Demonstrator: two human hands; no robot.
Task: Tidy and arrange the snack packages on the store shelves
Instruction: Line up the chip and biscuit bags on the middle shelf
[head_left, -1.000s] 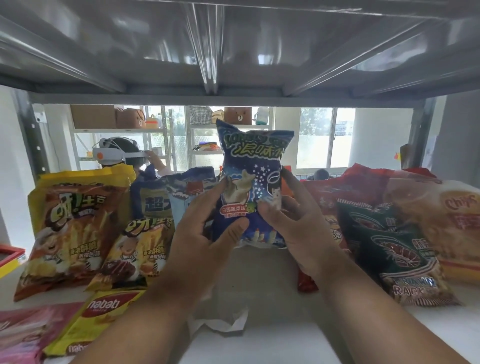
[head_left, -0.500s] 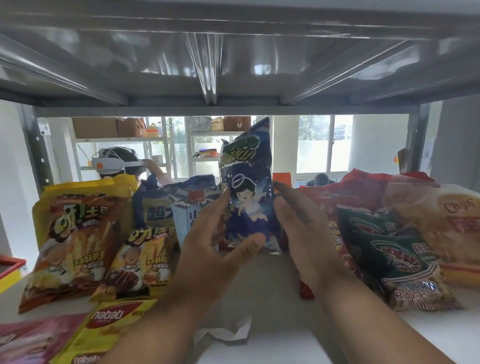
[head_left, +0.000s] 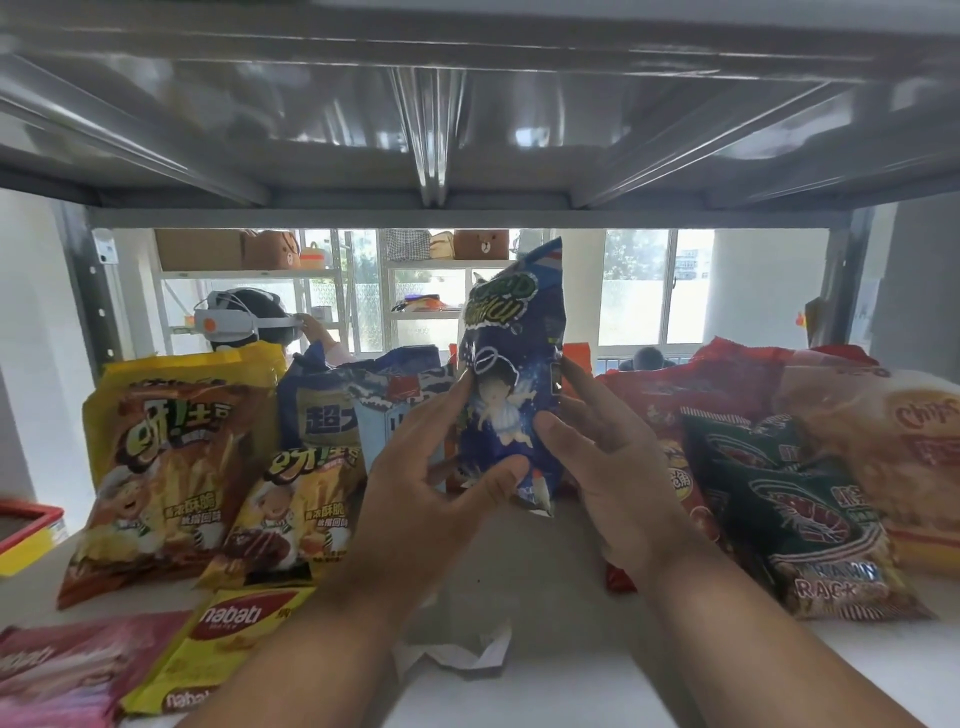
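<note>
A dark blue snack bag (head_left: 511, 364) with a cartoon figure stands upright in the middle of the white shelf (head_left: 545, 571), turned edge-on. My left hand (head_left: 431, 483) grips its lower left side, thumb across the front. My right hand (head_left: 608, 462) presses its right edge with fingers spread. To the left stand two yellow-orange bags (head_left: 171, 467) (head_left: 301, 504); behind them lean blue bags (head_left: 332, 405).
Yellow Nabati packs (head_left: 218, 644) and a pink pack (head_left: 67, 670) lie flat at the front left. Green prawn cracker bags (head_left: 810, 519), red bags (head_left: 717, 389) and an orange chips bag (head_left: 893, 447) fill the right. A paper scrap (head_left: 457, 654) lies in front. The upper shelf hangs low overhead. A person with a headset stands behind.
The blue bag has been turned from front-facing to edge-on, showing another printed side, and both hands shifted slightly along it.
</note>
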